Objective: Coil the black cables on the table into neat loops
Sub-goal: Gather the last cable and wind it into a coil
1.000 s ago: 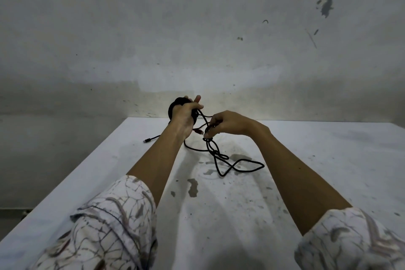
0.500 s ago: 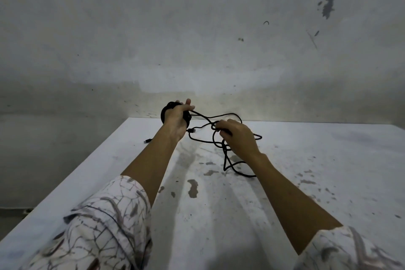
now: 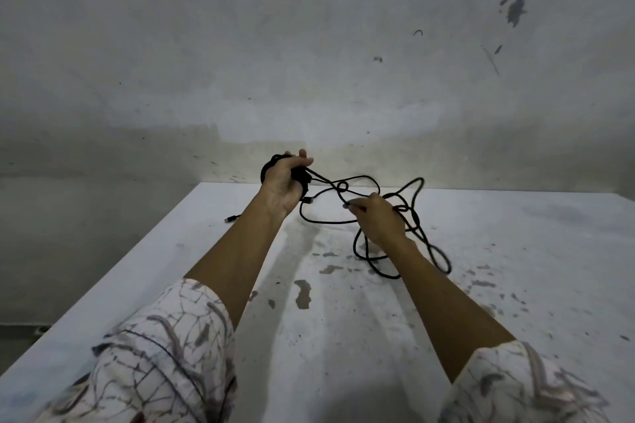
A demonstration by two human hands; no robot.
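A stained white table (image 3: 515, 268) is standing against a bare grey wall (image 3: 309, 45).
The left hand (image 3: 283, 187) is gripping a wound coil (image 3: 271, 165) above the table's far edge; the right hand (image 3: 378, 220) is pinching the black cable (image 3: 364, 178), whose loose loops are trailing onto the tabletop.

A white, stained table (image 3: 515, 251) filled the lower frame; loose black cable (image 3: 378, 271) loops and a plug end (image 3: 232, 218) lay near its centre.
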